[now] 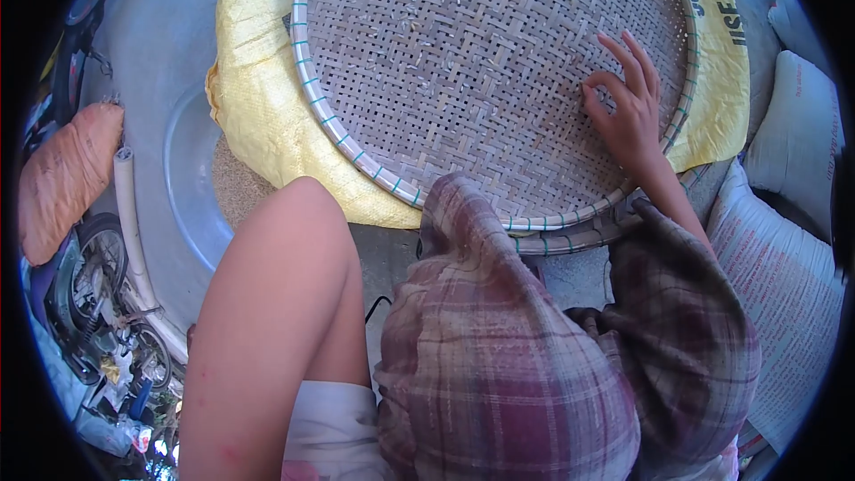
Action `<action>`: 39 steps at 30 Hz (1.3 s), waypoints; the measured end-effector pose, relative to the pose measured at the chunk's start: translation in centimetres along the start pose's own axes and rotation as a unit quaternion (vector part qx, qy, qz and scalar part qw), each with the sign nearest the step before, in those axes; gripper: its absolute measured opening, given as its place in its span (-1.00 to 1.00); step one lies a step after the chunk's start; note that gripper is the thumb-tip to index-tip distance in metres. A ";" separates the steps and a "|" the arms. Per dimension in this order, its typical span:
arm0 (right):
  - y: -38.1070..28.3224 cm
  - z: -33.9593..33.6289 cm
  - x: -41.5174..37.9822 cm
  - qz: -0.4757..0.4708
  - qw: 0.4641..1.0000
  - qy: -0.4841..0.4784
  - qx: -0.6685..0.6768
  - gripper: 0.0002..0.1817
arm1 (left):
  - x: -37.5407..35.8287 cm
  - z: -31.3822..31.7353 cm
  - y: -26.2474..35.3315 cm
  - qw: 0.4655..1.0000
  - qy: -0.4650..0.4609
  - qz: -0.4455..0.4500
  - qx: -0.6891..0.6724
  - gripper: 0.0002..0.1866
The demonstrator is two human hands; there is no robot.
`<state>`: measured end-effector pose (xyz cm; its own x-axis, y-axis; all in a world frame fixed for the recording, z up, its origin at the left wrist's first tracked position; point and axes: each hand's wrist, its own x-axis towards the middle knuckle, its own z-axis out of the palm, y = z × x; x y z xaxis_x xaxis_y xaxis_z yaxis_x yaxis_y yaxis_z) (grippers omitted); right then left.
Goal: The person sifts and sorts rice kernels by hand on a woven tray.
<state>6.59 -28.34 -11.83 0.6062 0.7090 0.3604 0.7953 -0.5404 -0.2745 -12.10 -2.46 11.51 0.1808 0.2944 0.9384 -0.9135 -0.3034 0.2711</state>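
A large round woven bamboo tray lies in front of me, its rim bound with green ties. Small pale bits are scattered over its weave, mostly toward the far left part. Over the right part of the tray is my right hand, thumb and index fingertip pressed together and the other fingers raised. Whatever the pinch holds, if anything, is too small to make out. A yellow woven sack spreads under the tray. My left hand is not in view; a plaid sleeve or cloth covers the near middle.
A metal basin with brownish grain stands left of the yellow sack. White printed sacks lie at the right. An orange sack, a pipe and a motorbike are at the left.
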 end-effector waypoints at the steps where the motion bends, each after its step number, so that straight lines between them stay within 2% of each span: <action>1: 0.1 0.0 -0.1 0.002 1.000 0.002 -0.004 -0.92 | 0.0 0.0 -0.1 1.000 0.000 -0.001 -0.003 -0.69; 28: 0.6 -0.3 0.0 0.032 0.998 0.041 0.033 -0.94 | 0.0 0.0 0.0 0.999 -0.018 -0.035 -0.025 -0.64; 39: 0.7 -0.3 -0.1 0.030 0.999 0.015 0.027 -0.92 | 0.4 1.2 -0.9 0.998 -0.026 -0.042 -0.039 -0.62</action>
<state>7.08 -28.91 -11.81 0.6533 0.6615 0.3681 0.7567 -0.5562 -0.3434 -10.81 -3.16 11.90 0.2745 0.2687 0.9233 -0.9193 -0.2082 0.3339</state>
